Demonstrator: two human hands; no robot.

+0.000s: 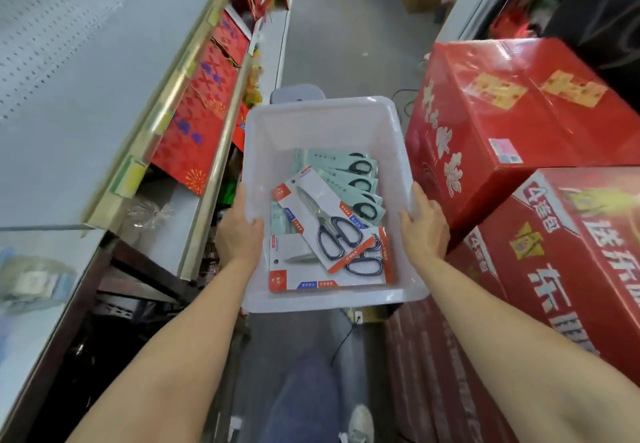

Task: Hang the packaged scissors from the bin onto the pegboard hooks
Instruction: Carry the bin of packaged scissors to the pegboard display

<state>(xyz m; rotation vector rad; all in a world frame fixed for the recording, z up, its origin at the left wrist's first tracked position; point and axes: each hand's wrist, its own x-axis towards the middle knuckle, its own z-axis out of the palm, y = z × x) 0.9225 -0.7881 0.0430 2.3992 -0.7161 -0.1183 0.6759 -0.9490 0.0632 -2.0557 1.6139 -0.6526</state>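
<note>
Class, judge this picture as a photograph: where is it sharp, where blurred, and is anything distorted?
Head view: the scissors packs in the bin are sharp; the left shelf and far aisle blur; wide-angle distortion bows the red boxes and stretches both forearms.

arms: bare from the elbow down as far as you can see, no sleeves, no watch or bracelets
left hand (239,234): no glove, no rings that I can make out
right hand (424,231): same deal, bare, nothing on the wrist
legs: blue denim, jeans by the look, kinda blurry down there
shoe (360,423): one light, whitish sneaker poking out at the bottom
</note>
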